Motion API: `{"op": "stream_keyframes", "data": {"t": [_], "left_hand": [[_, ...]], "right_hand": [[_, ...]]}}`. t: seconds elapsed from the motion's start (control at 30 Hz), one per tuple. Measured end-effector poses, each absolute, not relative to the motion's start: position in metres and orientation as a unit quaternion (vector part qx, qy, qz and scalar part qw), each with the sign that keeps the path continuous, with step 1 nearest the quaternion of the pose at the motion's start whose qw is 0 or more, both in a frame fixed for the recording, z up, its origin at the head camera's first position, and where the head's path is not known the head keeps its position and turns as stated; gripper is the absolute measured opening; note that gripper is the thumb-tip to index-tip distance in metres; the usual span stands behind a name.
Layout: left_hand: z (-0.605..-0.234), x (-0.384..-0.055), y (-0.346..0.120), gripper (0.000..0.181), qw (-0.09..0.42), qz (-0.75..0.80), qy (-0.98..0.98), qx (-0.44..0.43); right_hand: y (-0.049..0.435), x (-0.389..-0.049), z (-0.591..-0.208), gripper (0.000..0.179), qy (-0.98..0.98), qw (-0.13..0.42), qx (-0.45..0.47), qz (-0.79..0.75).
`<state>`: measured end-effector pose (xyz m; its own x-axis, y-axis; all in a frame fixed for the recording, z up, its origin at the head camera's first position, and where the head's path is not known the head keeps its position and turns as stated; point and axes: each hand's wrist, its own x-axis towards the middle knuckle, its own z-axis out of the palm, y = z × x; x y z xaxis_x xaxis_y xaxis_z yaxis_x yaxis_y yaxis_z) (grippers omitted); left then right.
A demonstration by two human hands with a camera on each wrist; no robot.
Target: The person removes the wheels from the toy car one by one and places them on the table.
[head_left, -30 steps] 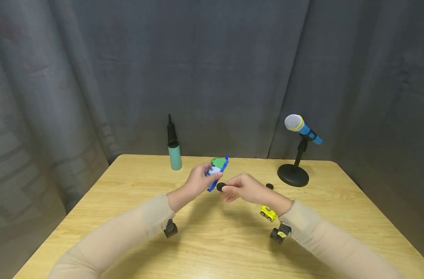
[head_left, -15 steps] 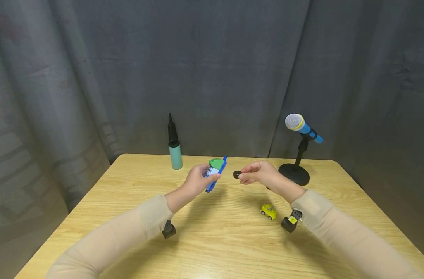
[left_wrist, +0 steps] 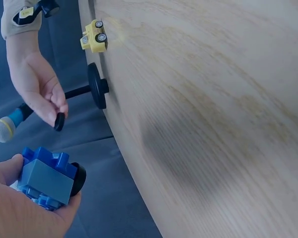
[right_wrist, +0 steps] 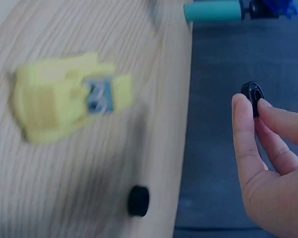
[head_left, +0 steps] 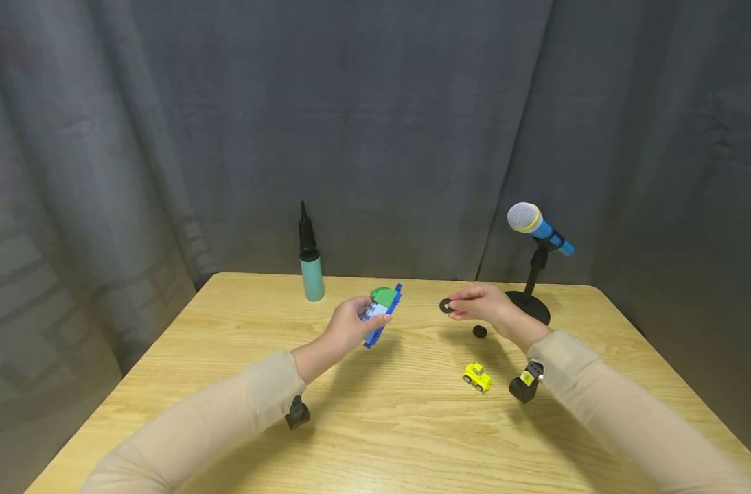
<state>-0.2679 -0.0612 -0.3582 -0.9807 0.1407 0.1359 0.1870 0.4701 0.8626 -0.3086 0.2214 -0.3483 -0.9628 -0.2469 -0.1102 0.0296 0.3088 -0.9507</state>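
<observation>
My left hand (head_left: 344, 329) holds a toy vehicle body made of blue, light blue and green building blocks (head_left: 384, 296), tilted above the table. In the left wrist view a black wheel (left_wrist: 79, 179) sits against one side of these blocks (left_wrist: 48, 181). Off to the right, my right hand (head_left: 489, 307) pinches a small black toy wheel (right_wrist: 247, 92) between thumb and fingertips, in the air and apart from the blocks. Another black wheel (head_left: 480, 331) lies on the table below that hand. Nearer to me stands a small yellow toy car (head_left: 477, 377).
A blue toy microphone (head_left: 542, 230) on a black round-based stand (head_left: 528, 307) is at the back right, partly behind my right hand. A teal hand pump (head_left: 312, 278) stands upright at the back left. Grey curtains (head_left: 375, 137) hang beyond the wooden table (head_left: 363, 439).
My right hand has moved away from the blocks to the right, carrying the wheel. The wheel on the table now shows fully. My left hand has sunk slightly with the blocks.
</observation>
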Motion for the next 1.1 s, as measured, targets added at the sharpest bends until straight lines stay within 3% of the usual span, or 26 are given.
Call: {"op": "stream_keyframes", "data": {"t": [0.6,1.1], "left_hand": [[-0.358,-0.265,-0.068,0.059,0.003,-0.517,-0.853,-0.071],[-0.357,-0.264,-0.069,0.061,-0.007,-0.529,-0.846,-0.06]], "right_hand": [[0.238,-0.33,-0.384,0.033,0.821,0.108,0.101,-0.551],[0.233,-0.33,-0.393,0.025,0.847,0.094,0.098,-0.514]]}}
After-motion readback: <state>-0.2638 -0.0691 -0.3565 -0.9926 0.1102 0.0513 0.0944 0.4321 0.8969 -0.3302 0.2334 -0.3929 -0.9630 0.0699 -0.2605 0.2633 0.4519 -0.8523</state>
